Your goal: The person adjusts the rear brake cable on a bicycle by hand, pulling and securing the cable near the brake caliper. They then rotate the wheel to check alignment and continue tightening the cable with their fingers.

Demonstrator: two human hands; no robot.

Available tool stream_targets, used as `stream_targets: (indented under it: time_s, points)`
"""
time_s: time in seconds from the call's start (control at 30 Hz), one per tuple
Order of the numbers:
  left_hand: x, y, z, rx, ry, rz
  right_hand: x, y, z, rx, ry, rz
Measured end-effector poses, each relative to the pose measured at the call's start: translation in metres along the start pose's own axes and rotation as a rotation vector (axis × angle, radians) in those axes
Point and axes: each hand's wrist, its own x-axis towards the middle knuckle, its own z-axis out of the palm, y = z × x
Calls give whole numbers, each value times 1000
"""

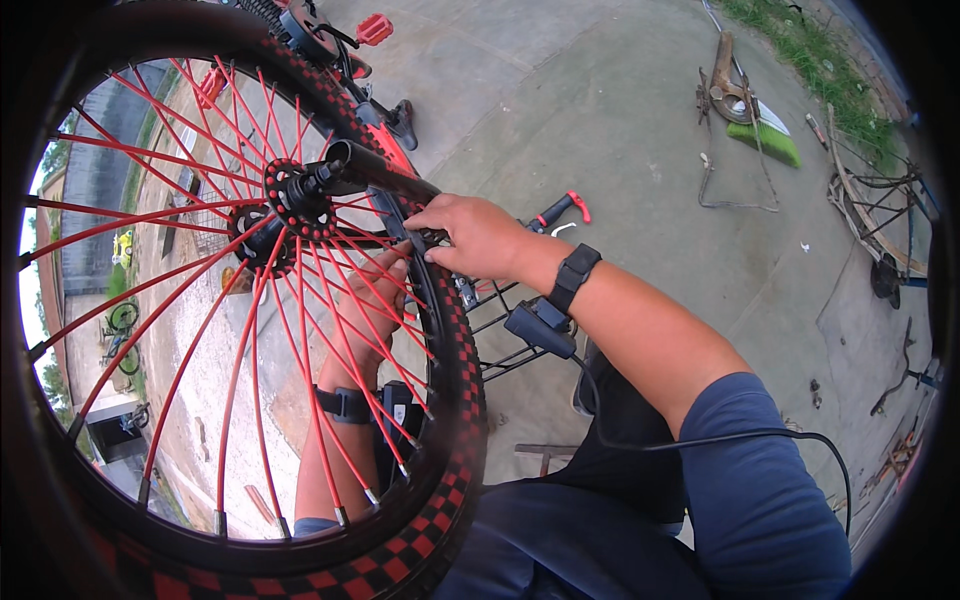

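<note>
A bicycle wheel with red spokes, a perforated hub flange and red-and-black checkered tyre fills the left half. A black fork leg crosses beside it. My right hand has thumb and fingers closed around a small dark part on the fork, near the rim. My left hand reaches up behind the spokes to the same spot, its fingers bunched beneath my right hand's, their hold partly hidden. A handlebar grip with red lever shows beyond my right hand.
A green broom lies with rusty metal pieces at upper right. Old bicycle parts lie along the right edge, near grass. A green bicycle stands far left. A red pedal juts at the top.
</note>
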Motion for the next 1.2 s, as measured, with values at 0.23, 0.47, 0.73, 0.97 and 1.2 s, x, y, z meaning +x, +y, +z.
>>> stream_targets:
  time_s: [0.23, 0.47, 0.73, 0.97, 1.2]
  points:
    - [6, -5, -8, 31, -58, 17, -7, -1, -9, 172, 44, 155]
    - [5, -7, -8, 166, -51, 82, -4, -3, -4, 172, 98, 203]
    - [-3, -13, -1, 178, -37, 180, -5, -8, 3, 342, 112, 319]
    - [-4, -21, -6, 177, -89, 275, -7, -11, 10, 399, 116, 371]
    - [-7, -13, 2, 260, -35, 336, -10, -9, 10, 371, 158, 366]
